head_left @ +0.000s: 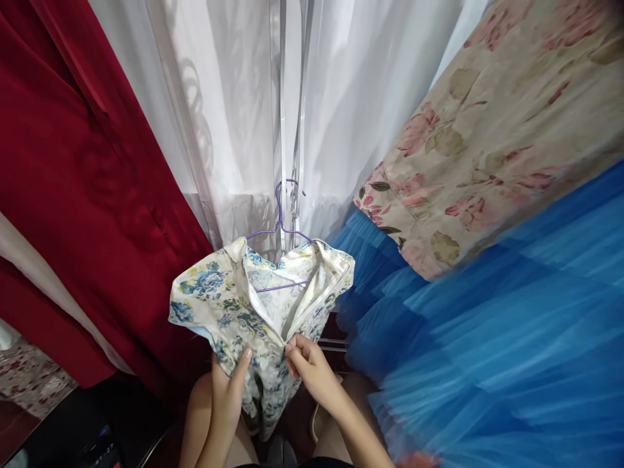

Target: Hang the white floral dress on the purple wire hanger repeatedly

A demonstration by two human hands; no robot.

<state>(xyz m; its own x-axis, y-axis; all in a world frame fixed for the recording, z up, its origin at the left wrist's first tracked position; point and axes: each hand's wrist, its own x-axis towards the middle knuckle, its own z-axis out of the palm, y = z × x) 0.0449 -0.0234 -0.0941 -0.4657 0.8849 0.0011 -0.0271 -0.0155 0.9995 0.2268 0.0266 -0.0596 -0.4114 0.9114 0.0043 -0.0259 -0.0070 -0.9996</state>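
A white dress point(238, 305) with blue and yellow flowers hangs on a purple wire hanger point(280, 221), its V-shaped opening spread apart at the front. My left hand point(228, 383) grips the dress on the left side, thumb on top of the cloth and fingers behind it. At the bottom of the V, my right hand point(307, 364) pinches what looks like the zipper of the dress between thumb and fingers. The small pull itself is mostly covered by the fingertips. Below both hands the skirt drops between my knees.
White curtains point(229, 117) with hanging straps stand behind the hanger. Red cloth point(97, 162) fills the left. To the right are a floral garment point(468, 169) and a blue tulle skirt point(478, 338). A black surface point(63, 422) lies lower left.
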